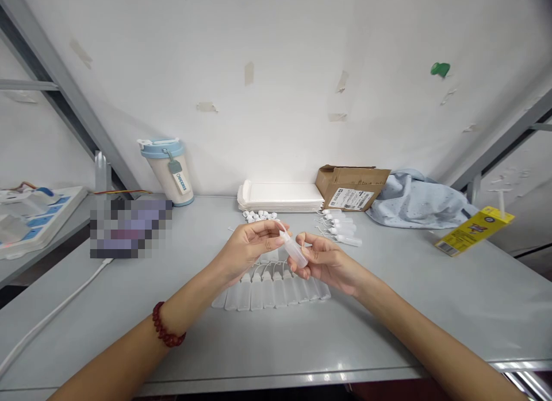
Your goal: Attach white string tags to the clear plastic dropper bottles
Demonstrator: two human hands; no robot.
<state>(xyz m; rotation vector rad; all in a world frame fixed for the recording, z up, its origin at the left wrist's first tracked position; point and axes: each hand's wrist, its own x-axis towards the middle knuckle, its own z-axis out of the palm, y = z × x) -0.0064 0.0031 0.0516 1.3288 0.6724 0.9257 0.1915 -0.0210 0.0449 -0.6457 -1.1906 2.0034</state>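
My right hand (325, 262) is closed round the body of a small translucent squeeze bottle (295, 254), held tilted above the table. The fingers of my left hand (241, 247) are closed at the bottle's thin nozzle end. Below my hands lies a row of similar flat bottles (268, 291) with thin curved tubes at their tops, partly hidden by my hands. A cluster of small white caps (255, 216) sits just behind my left hand. Several more small bottles (345, 228) with thin tubes lie beyond my right hand.
Against the wall are a stack of white trays (280, 197), an open cardboard box (353, 185) and a bunched pale blue cloth (416, 199). A tumbler (168, 174) and a blurred-out item (129, 228) with a white cable (56, 314) are at left. A yellow box (472, 231) stands right.
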